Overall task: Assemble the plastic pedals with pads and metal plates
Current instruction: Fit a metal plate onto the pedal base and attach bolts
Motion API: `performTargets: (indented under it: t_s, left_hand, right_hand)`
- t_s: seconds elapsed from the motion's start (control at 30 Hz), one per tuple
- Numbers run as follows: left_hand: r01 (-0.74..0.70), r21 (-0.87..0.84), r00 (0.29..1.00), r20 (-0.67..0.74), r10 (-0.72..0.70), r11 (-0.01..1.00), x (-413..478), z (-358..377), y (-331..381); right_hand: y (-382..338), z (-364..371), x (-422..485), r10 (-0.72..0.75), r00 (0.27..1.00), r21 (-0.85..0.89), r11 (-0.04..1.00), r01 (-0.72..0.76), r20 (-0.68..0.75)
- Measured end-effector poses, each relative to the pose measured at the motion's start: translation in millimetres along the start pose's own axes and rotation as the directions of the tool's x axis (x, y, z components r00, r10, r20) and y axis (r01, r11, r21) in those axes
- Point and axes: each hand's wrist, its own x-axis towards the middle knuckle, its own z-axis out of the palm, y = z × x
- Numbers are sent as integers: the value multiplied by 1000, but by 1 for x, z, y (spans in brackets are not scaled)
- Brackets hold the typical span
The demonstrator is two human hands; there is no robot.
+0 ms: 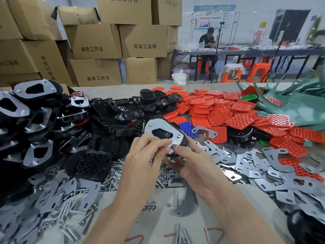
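Observation:
A black plastic pedal (182,140) with a silver metal plate (154,126) on its upper side is held above the table's middle. My left hand (146,155) pinches the plate's near edge with its fingertips. My right hand (190,162) grips the pedal from below and the right, thumb on the plate's near corner. A bolt head shows at the plate's right corner. What lies between my fingertips is hidden.
Assembled pedals (31,110) pile up at the left, bare black pedals (123,111) in the middle, red pads (242,113) at the right. Loose metal plates (255,166) and bolts (77,213) cover the near table. Cardboard boxes (95,43) stand behind; a person (206,41) sits at a far table.

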Motion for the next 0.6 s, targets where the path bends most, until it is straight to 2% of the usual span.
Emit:
performTargets:
  t_s: [0.17,0.43,0.6]
  left_hand:
    - [-35,44,999,13,34,998,-1,2,-3]
    - [10,-23,998,55,-9,1000,0,-2,-2]
    - [58,1,995,85,-58,998,0,-3,-4]
  right_hand:
    - [1,6,-3,-5,998,-100,995,-1,-62]
    - [2,9,-4,-66,991,-60,996,59,-120]
    - [2,9,-3,-89,986,-43,996,83,-139]
